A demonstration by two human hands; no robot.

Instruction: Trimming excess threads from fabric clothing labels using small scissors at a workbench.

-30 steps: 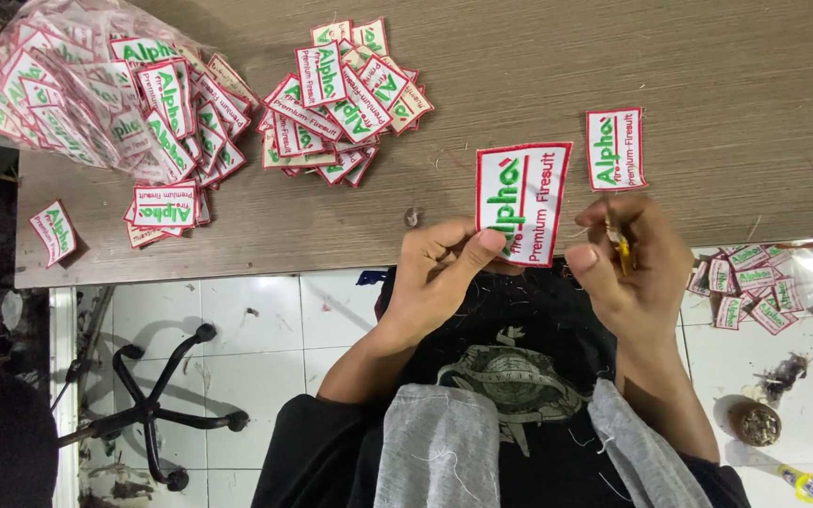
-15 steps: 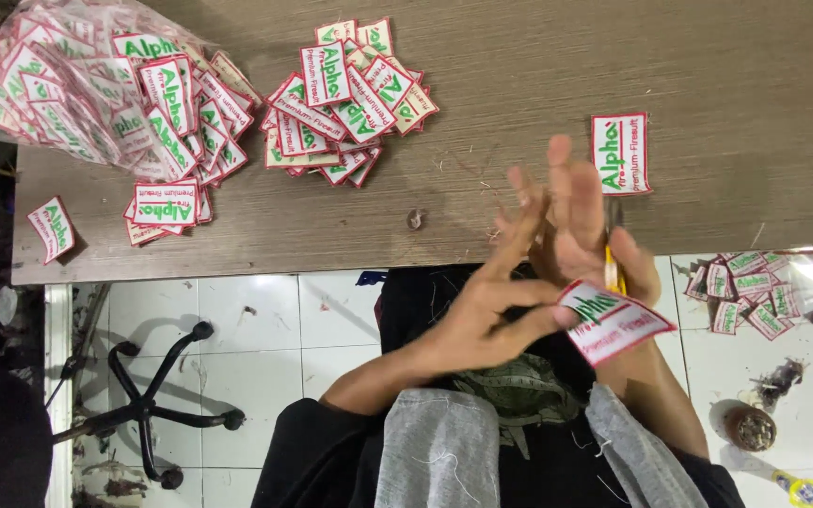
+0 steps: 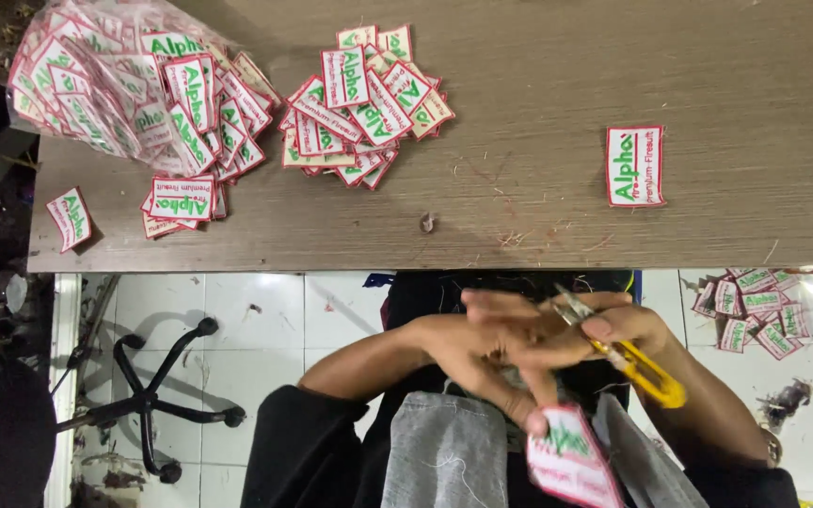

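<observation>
Left hand (image 3: 482, 353) pinches a patch (image 3: 571, 461) below the desk (image 3: 538, 216) edge; right hand (image 3: 613, 329) grips yellow snips (image 3: 628, 357). Best hold the patch taut and trim close.

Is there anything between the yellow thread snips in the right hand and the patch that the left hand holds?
Partly. The left hand crosses in front: its fingers lie between the yellow thread snips in the right hand and the patch, which hangs lower, pinched at its top edge.
</observation>
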